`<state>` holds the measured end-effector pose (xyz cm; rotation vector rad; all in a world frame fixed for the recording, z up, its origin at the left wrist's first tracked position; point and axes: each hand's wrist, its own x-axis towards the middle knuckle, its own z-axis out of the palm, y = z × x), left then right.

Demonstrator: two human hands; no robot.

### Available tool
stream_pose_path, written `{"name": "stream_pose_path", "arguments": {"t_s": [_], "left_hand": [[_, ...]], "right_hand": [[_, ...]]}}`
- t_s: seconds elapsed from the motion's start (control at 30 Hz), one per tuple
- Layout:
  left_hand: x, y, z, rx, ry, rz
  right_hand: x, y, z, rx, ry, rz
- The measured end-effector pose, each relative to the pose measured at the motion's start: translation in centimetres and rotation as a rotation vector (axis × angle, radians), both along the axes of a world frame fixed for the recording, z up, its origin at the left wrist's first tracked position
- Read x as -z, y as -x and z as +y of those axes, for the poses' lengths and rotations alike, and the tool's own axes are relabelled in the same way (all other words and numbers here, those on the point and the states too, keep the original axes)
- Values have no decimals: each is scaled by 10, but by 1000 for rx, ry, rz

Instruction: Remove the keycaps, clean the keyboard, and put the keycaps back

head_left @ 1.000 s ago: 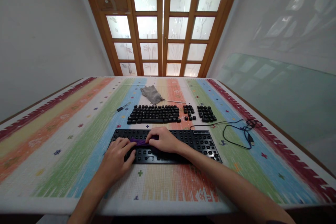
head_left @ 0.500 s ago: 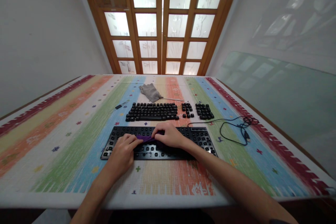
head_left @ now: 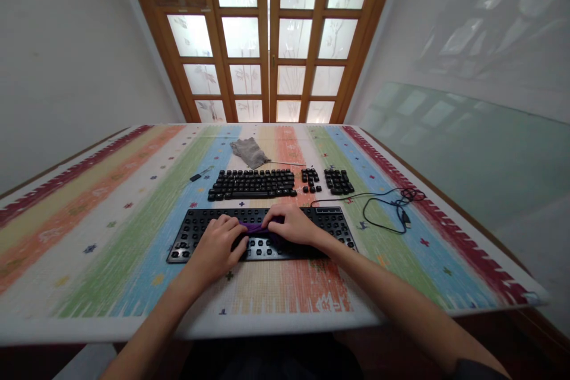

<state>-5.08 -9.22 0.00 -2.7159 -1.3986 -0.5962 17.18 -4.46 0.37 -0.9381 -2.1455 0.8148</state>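
Observation:
A black keyboard (head_left: 182, 243) with its keycaps off lies near the table's front edge, bare switches showing. Over its middle, a purple cloth (head_left: 255, 227) stretches between my two hands. My left hand (head_left: 221, 245) grips the cloth's left end, thumb and fingers bent around it. The right end is pinched by my right hand (head_left: 291, 225), which rests over the keyboard's upper middle. Part of the cloth is hidden under my right hand. Just behind the keyboard, the removed black keycaps (head_left: 253, 182) are laid out in keyboard order.
Behind the keycaps lie a grey cloth (head_left: 250, 152) and a thin rod (head_left: 287, 163). A small dark tool (head_left: 196, 177) is to their left. The keyboard's USB cable (head_left: 385, 202) coils at the right. A striped tablecloth (head_left: 133, 249) covers the table; walls stand on both sides.
My left hand has shifted slightly right and turned, its thumb now showing lower. The cloth between my hands looks narrower. The whole view has moved a little.

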Motion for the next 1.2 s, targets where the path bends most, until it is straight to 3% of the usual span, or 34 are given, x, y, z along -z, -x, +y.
{"name": "stream_pose_path", "arguments": {"t_s": [0.17,0.37,0.63,0.87,1.2], "left_hand": [[1,-10,2,-35,-52,62],[-1,-17,4,-33,-9,80],[4,-32,6,31,42,56],[-5,-34,8,144,86,92],[-5,-46,11,126,43,35]], "right_hand": [[1,0,1,-17,-5,9],[-2,-7,3,-3,-64,43],[0,-33,-2,27,6,-8],[-1,-46,-5,61,-1,-25],[-2,-45,-5,60,-3,-45]]}}
